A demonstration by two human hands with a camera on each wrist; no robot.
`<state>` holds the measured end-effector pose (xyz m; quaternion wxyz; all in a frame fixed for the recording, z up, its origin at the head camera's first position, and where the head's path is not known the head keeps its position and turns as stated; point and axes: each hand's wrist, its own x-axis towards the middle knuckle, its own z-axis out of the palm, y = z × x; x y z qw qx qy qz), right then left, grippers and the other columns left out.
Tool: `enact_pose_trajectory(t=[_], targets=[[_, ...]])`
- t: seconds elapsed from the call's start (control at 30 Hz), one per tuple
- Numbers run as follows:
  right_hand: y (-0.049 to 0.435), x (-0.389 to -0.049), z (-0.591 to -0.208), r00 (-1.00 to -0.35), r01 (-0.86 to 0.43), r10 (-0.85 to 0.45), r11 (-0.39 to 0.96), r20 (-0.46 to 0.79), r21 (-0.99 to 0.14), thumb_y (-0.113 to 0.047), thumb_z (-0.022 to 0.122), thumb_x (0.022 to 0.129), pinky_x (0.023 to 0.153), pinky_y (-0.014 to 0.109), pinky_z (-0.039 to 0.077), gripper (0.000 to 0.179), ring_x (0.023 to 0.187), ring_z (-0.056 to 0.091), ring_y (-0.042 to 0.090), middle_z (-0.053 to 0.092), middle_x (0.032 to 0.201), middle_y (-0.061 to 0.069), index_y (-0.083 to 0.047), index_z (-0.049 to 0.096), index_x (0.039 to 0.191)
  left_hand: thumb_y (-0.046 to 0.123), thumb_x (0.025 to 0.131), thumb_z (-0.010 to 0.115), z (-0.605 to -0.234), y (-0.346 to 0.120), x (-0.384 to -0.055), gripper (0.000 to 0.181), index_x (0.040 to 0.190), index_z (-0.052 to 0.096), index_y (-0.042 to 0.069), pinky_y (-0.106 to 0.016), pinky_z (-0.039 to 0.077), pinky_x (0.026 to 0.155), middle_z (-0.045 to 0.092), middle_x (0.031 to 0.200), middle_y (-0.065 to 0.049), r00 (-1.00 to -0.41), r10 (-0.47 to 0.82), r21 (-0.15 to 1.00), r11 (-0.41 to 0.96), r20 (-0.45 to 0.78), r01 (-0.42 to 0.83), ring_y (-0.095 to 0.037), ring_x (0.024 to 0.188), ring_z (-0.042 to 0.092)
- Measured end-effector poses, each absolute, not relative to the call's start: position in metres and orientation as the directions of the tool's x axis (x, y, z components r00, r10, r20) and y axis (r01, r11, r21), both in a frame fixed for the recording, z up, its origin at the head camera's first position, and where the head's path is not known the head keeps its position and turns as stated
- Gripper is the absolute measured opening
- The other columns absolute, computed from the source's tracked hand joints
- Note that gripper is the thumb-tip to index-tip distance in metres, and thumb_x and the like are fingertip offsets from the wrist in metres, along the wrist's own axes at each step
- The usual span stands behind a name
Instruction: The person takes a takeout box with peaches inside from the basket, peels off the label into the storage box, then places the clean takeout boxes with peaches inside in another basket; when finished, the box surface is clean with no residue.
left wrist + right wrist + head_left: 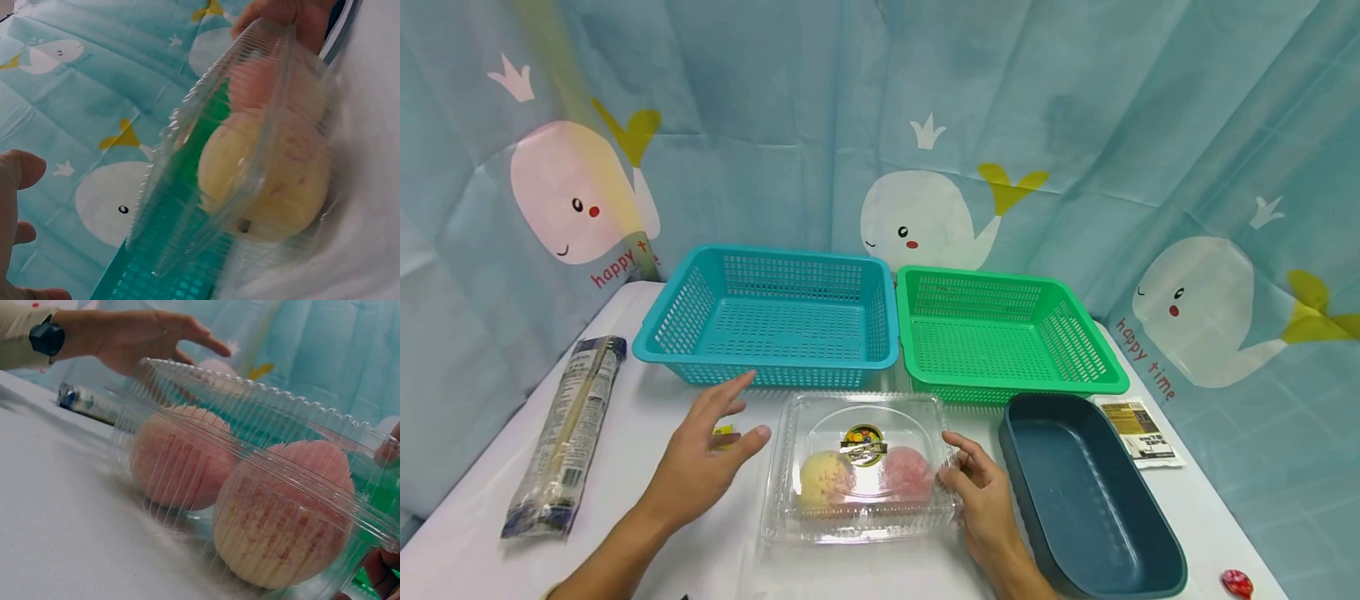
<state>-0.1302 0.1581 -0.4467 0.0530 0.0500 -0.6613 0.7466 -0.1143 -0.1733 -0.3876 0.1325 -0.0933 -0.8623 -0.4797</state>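
A clear plastic clamshell box (pixel 865 525) holds two peaches, a yellowish peach (pixel 826 482) and a pinker peach (pixel 907 475). An oval label (pixel 862 445) marks its lid, which lies over the fruit. My right hand (pixel 988 504) grips the box's right side between thumb and fingers; in the right wrist view, fingertips (pixel 381 575) show at the box's edge. Left of the box, my left hand (pixel 703 450) hovers with spread fingers, holding nothing. Beyond that hand, a small yellow item (pixel 722 431) is mostly hidden.
Behind the box stand a blue basket (pixel 767 365) and a green basket (pixel 1015 385). A dark blue tub (pixel 1086 500) is right of my right hand, with a flat packet (pixel 1138 432) beyond. A long plastic-wrapped package (pixel 568 433) lies left; a small red item (pixel 1237 583) sits front right.
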Motion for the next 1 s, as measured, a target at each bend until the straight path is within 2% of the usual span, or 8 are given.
enact_pose_trajectory(t=[0.3,0.63,0.83,1.0], targets=[[0.159,-0.130,-0.448,-0.987,-0.160,0.018,-0.105,0.159,-0.982,0.012,0.059,0.081,0.067,0.022,0.046,0.043,0.078,0.046,0.016,0.040,0.085,0.011,0.007,0.057,0.124,0.028,0.094,0.065,-0.403,-0.162,-0.115,0.062,0.150,0.036,0.026,-0.047,0.053,0.083,0.030,0.148,-0.013,-0.968,0.084,0.869,0.426,0.237,0.250,-0.040,0.123,0.046],[0.159,-0.129,-0.450,-0.987,-0.160,0.023,-0.102,0.158,-0.982,0.012,0.059,0.081,0.067,0.023,0.045,0.042,0.078,0.045,0.017,0.040,0.084,0.011,0.006,0.058,0.123,0.036,0.092,0.066,-0.414,-0.153,-0.116,0.065,0.149,0.038,0.027,-0.054,0.053,0.080,0.035,0.146,-0.013,-0.987,0.090,0.882,0.444,0.133,0.159,-0.041,0.119,0.049],[0.158,-0.128,-0.450,-0.987,-0.160,0.021,-0.097,0.158,-0.982,0.011,0.060,0.081,0.068,0.023,0.046,0.042,0.078,0.045,0.016,0.040,0.085,0.011,0.005,0.058,0.123,0.042,0.089,0.067,-0.417,-0.150,-0.116,0.067,0.149,0.037,0.032,-0.058,0.050,0.078,0.036,0.149,-0.013,-0.994,0.104,0.880,0.469,0.036,0.081,-0.038,0.115,0.053],[0.158,-0.128,-0.446,-0.989,-0.148,0.018,-0.038,0.147,-0.988,0.011,0.061,0.081,0.069,0.023,0.046,0.043,0.077,0.046,0.016,0.041,0.085,0.011,0.001,0.060,0.123,0.035,0.088,0.070,-0.420,-0.149,-0.118,0.066,0.147,0.040,0.033,-0.042,0.054,0.068,0.040,0.146,-0.014,-0.993,0.113,0.901,0.428,0.016,0.063,-0.032,0.105,0.056]])
